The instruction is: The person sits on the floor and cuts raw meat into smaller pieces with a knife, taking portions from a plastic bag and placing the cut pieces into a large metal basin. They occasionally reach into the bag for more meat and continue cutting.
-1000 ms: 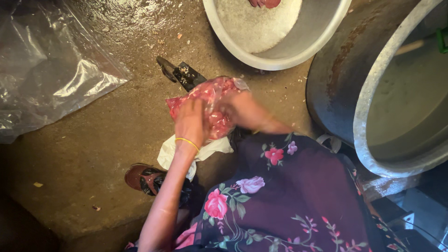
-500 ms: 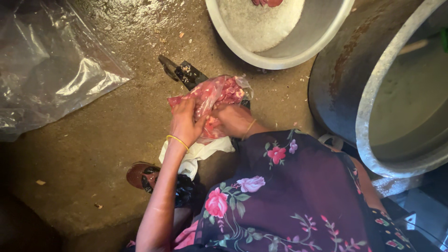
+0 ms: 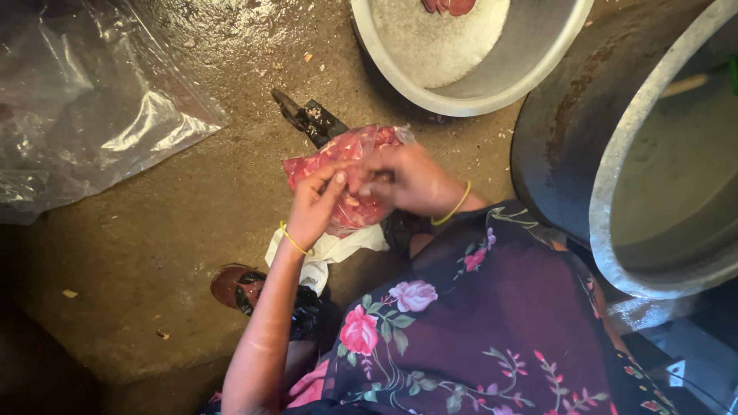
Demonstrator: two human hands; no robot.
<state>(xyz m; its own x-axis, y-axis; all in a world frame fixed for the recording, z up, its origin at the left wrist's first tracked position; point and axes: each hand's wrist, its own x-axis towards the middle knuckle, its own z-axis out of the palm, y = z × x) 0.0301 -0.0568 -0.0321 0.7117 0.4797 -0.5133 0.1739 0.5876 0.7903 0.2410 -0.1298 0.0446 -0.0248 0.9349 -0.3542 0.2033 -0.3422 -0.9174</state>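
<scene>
A clear plastic sheet (image 3: 92, 115) lies far left on the floor (image 3: 154, 246). At centre, both hands grip a bag of raw meat (image 3: 338, 180): left hand (image 3: 311, 207) curled on its near side, right hand (image 3: 407, 180) pinching its top, apparently working it open. Far right stands a metal bowl (image 3: 492, 77); opening likely needs a firmer pull.

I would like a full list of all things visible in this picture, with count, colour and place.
bag of raw meat: one, clear with red pieces, centre, held in both hands
white cloth: one, under the bag
dark tool: one, black, on the floor above the bag
metal basin: one, silver, top
large pot: one, grey, right
plastic sheet: one, clear, top left
sandal: one, brown, lower left
left hand: on the bag
right hand: on the bag
</scene>
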